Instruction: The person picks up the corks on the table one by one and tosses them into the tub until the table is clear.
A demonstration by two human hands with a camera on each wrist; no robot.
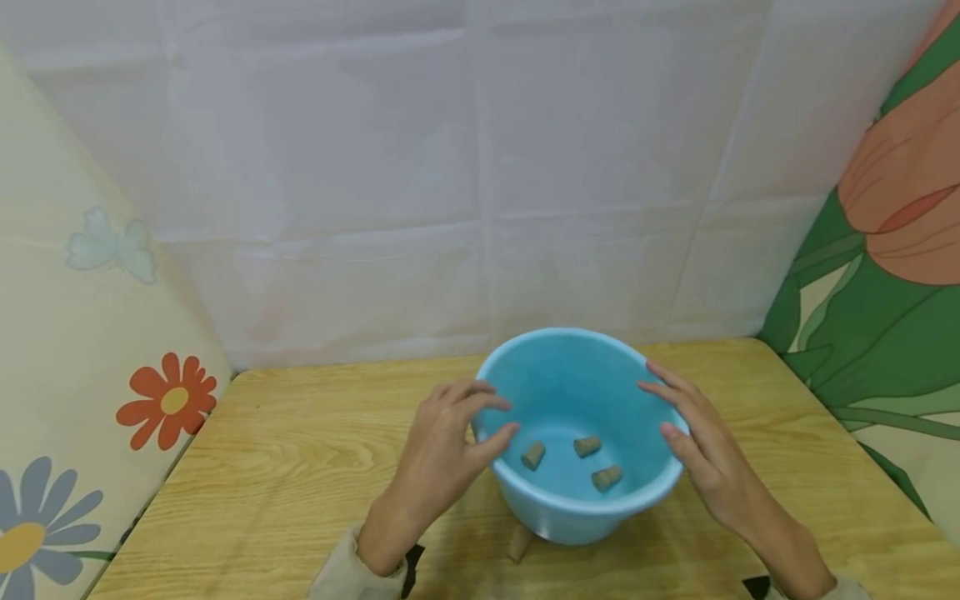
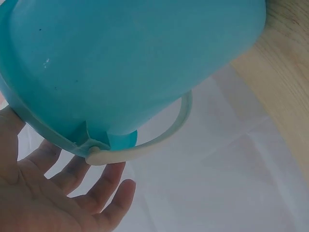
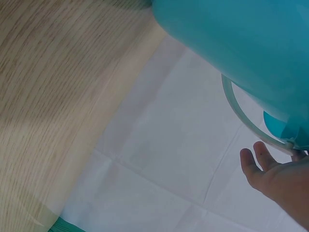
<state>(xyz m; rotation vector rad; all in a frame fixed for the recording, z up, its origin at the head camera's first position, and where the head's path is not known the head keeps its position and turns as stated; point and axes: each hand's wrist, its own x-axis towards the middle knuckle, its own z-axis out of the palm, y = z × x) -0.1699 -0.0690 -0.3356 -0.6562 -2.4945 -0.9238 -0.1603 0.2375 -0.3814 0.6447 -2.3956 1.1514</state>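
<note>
A light blue plastic bucket (image 1: 588, 508) stands on the wooden table in the head view, its mouth towards me. Three short brown corks, one of them the left cork (image 1: 533, 455), lie apart on its floor. Another brown cylindrical piece (image 1: 519, 543) shows beside the base, partly hidden by the bucket. My left hand (image 1: 450, 437) is at the left rim with its fingers spread and loosely bent. On the right side, my right hand (image 1: 712, 454) reaches along the rim with fairly straight fingers. The pale handle (image 2: 159, 140) hangs down on the far side in both wrist views.
The wood-grain table (image 1: 300, 467) extends left and right of the bucket. A white sheet (image 1: 360, 167) hangs behind its back edge. Flower-printed panels stand at the left, with a red flower (image 1: 174, 401), and at the right, with a large orange flower (image 1: 915, 192).
</note>
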